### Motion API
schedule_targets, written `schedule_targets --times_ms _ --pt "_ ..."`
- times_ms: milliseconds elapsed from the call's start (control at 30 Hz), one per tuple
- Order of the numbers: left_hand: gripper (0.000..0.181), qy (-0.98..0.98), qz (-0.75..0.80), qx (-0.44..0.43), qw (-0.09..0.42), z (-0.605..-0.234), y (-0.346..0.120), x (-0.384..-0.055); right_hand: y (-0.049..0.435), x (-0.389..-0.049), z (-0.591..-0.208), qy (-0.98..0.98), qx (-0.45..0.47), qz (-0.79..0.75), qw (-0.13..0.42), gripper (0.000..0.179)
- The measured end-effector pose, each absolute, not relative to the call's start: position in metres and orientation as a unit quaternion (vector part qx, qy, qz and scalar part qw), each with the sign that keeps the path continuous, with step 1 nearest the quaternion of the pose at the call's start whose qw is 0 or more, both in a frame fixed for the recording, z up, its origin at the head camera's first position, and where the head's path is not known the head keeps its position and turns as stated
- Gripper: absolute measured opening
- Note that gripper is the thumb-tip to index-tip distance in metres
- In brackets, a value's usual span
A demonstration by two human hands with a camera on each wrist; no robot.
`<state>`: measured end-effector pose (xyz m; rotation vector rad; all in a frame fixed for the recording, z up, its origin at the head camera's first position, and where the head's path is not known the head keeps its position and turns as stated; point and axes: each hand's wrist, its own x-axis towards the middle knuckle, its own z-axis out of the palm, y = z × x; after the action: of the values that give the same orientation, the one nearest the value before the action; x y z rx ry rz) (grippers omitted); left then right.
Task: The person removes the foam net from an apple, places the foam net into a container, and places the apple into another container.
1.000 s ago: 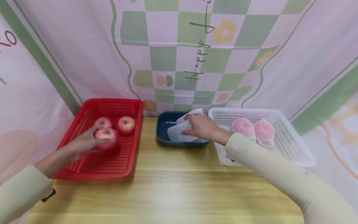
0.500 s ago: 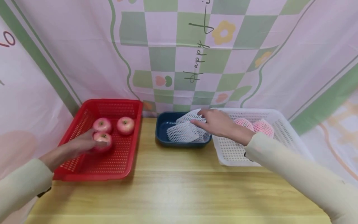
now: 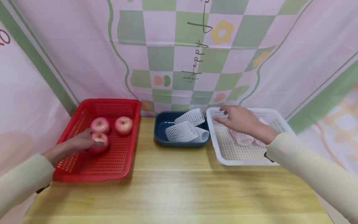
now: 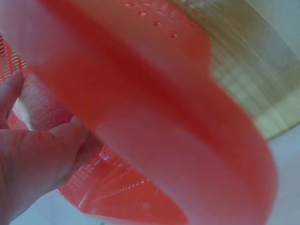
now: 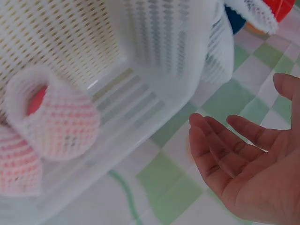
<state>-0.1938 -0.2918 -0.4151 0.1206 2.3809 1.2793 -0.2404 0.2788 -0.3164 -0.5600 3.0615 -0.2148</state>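
Observation:
In the head view my left hand is inside the red basket, its thumb and fingers round the front apple. Behind that one lies a second apple, and a third apple sits to the right. My right hand hovers over the white basket, fingers loosely bent and holding nothing. Beneath its wrist, partly hidden, are two apples in foam nets; the right wrist view shows one netted apple with red skin at the net's mouth.
Between the baskets stands a dark blue tray with several white foam nets heaped at its right side. All three containers stand on a wooden table. A checkered curtain hangs directly behind them.
My right hand has left the foam nets in the blue tray and moved right, over the white basket. My left hand has lowered slightly with the front apple, toward the basket's floor.

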Motion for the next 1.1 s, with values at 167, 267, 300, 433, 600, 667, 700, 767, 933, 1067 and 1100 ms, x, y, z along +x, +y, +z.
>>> schedule_targets --times_ms 167,267,300,433,600,667,700,767,933,1067,1100 --pt "0.037 0.874 0.443 0.035 0.199 -0.418 -0.295 -0.194 0.305 -0.248 -0.316 0.988 -0.146 -0.049 0.030 0.077" --pt "0.033 0.877 0.439 0.036 0.191 -0.420 -0.296 -0.194 0.321 -0.251 -0.319 0.989 -0.124 -0.049 0.058 0.079" --pt "0.032 0.879 0.435 0.035 0.190 -0.420 -0.297 -0.194 0.326 -0.252 -0.321 0.990 -0.117 -0.048 0.067 0.080" --pt "0.032 0.886 0.419 0.036 0.195 -0.419 -0.297 -0.194 0.344 -0.251 -0.327 0.989 -0.094 -0.050 0.103 0.083" --pt "0.026 0.885 0.416 0.033 0.205 -0.416 -0.298 -0.191 0.358 -0.251 -0.334 0.987 -0.085 -0.046 0.127 0.077" --pt "0.021 0.887 0.412 0.030 0.205 -0.415 -0.299 -0.190 0.362 -0.251 -0.336 0.986 -0.081 -0.050 0.136 0.073" --pt "0.018 0.889 0.408 0.028 0.207 -0.415 -0.299 -0.189 0.364 -0.251 -0.338 0.986 -0.079 -0.051 0.139 0.073" --pt "0.019 0.893 0.398 0.027 0.209 -0.413 -0.299 -0.187 0.368 -0.252 -0.340 0.985 -0.078 -0.057 0.145 0.074" --pt "0.030 0.900 0.374 0.017 0.225 -0.411 -0.300 -0.184 0.377 -0.253 -0.350 0.982 -0.079 -0.081 0.152 0.075" --pt "0.029 0.904 0.367 0.019 0.220 -0.412 -0.301 -0.183 0.381 -0.256 -0.357 0.980 -0.071 -0.080 0.170 0.058" --pt "0.029 0.904 0.368 0.023 0.214 -0.412 -0.301 -0.183 0.381 -0.257 -0.359 0.979 -0.065 -0.079 0.176 0.056"
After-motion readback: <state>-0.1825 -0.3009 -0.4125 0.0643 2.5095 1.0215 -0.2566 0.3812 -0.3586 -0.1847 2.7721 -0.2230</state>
